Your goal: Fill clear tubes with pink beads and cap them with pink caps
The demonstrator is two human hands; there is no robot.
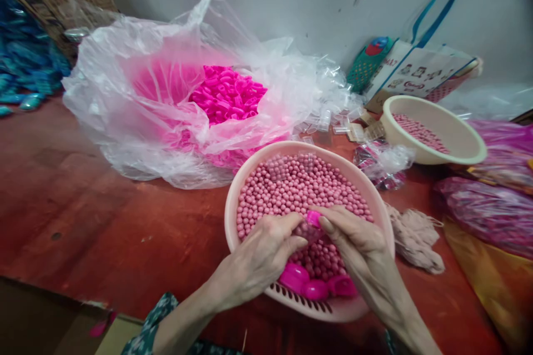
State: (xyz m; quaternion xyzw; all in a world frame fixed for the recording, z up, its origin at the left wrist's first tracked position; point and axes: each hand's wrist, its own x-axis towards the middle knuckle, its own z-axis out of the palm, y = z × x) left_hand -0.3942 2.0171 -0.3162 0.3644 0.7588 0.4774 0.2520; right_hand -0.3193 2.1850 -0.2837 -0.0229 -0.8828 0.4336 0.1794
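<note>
Above a pale pink plastic basket (230, 216) full of round pink beads (287, 194), both my hands meet. My left hand (266, 247) pinches a small clear container (307, 232) that looks filled with beads; its lower part is hard to make out. With thumb and fingertips, my right hand (360, 238) grips a bright pink cap (313, 218) at the container's end. Whether the cap is fully seated cannot be seen. Glossy pink plastic pieces (315, 289) lie on the beads at the basket's near side. Clear pieces (277, 169) rest on the far beads.
Behind the basket, a large clear bag (104, 116) holds many bright pink plastic parts (229, 94). Clear plastic pieces (328, 116) are scattered beside it. To the right stand a cream bowl (470, 136) with beads, a crumpled cloth (416, 238), filled bags (491, 211) and a tote bag (428, 69).
</note>
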